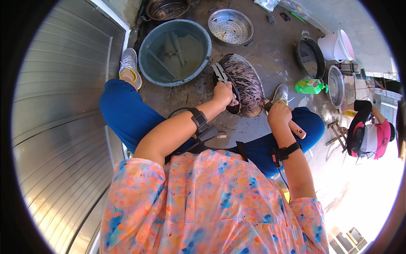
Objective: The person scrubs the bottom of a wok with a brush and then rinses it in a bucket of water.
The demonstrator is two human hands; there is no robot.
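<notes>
My left hand grips a metal tool with a notched blade, possibly kitchen shears. Its blade lies against the dark base of a wok-like pan. The pan is tipped on its side between my feet, with its base towards the left. Pale scratch marks streak its blackened outer wall. My right hand is closed around the pan's wooden handle, whose end sticks out below the fist. My fingers partly hide the tool's grip.
Cloudy water and submerged bars fill a grey plastic basin. Beyond are a perforated steamer pan and a blackened pan. Rightward are a green bottle, dark pot, metal basin, white bucket and another person. A metal door stands left.
</notes>
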